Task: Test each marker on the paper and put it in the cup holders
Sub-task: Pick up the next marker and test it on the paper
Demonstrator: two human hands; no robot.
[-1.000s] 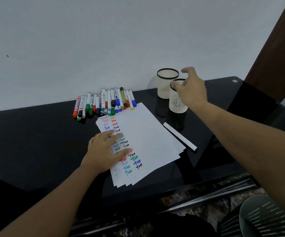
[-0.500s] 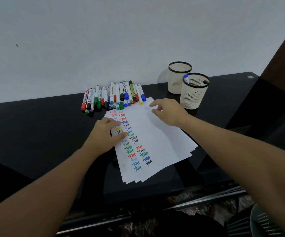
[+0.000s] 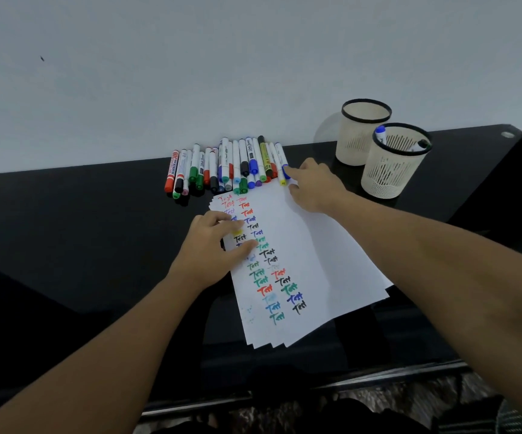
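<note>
A fanned stack of white paper (image 3: 316, 261) with rows of coloured "Test" marks lies on the black table (image 3: 65, 230). My left hand (image 3: 212, 245) rests on the paper's left edge, fingers pressing it down. A row of several markers (image 3: 222, 167) lies beyond the paper against the wall. My right hand (image 3: 316, 186) reaches to the row's right end, its fingertips touching the blue-capped marker (image 3: 280, 155), which still lies on the table. Two cream mesh cup holders stand at the right: the front cup (image 3: 391, 173) holds a blue-capped marker (image 3: 380, 134) and a dark-capped one; the back cup (image 3: 356, 136) shows no markers.
A pale wall rises directly behind the markers and cups. The table's front edge runs below the paper, with patterned floor under it. A dark panel stands at the far right behind the cups.
My right hand left the front cup, crossed the top of the paper and now touches the blue-capped marker at the row's right end. My left hand stayed on the paper.
</note>
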